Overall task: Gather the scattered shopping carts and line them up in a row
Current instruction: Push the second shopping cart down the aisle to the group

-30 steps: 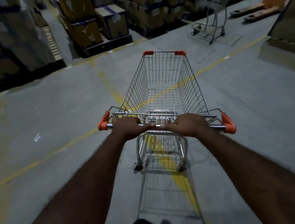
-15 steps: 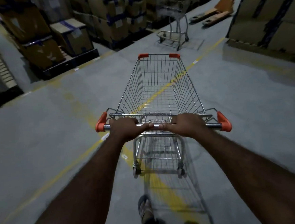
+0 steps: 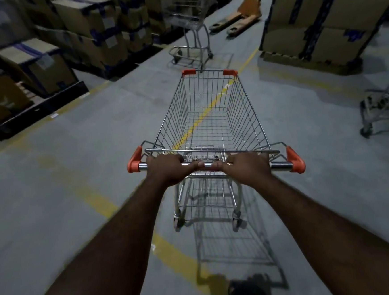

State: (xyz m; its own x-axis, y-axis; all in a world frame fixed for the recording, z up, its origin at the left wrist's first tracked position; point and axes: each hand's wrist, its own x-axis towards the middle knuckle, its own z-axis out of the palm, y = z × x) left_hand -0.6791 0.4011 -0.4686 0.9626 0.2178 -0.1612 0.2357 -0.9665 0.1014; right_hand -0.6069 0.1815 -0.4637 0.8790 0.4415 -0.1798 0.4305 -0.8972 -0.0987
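An empty wire shopping cart (image 3: 212,118) with orange corner caps stands straight in front of me on the grey floor. My left hand (image 3: 167,169) and my right hand (image 3: 245,166) both grip its metal handle bar (image 3: 207,165), thumbs nearly touching at the middle. Ahead, past the cart's nose, a second shopping cart (image 3: 190,24) stands facing me. A third cart (image 3: 383,107) shows partly at the right edge, cut off by the frame.
Stacked cardboard boxes on pallets (image 3: 42,63) line the left side. Another box stack (image 3: 318,21) stands at the right. An orange pallet jack (image 3: 239,20) lies on the floor behind the far cart. Yellow floor lines (image 3: 95,199) cross under my cart. My foot (image 3: 246,290) shows at the bottom.
I have rolled the held cart forward, and the view has swung right. The far cart is much nearer and more centred, and a third cart has come into view at the right edge.
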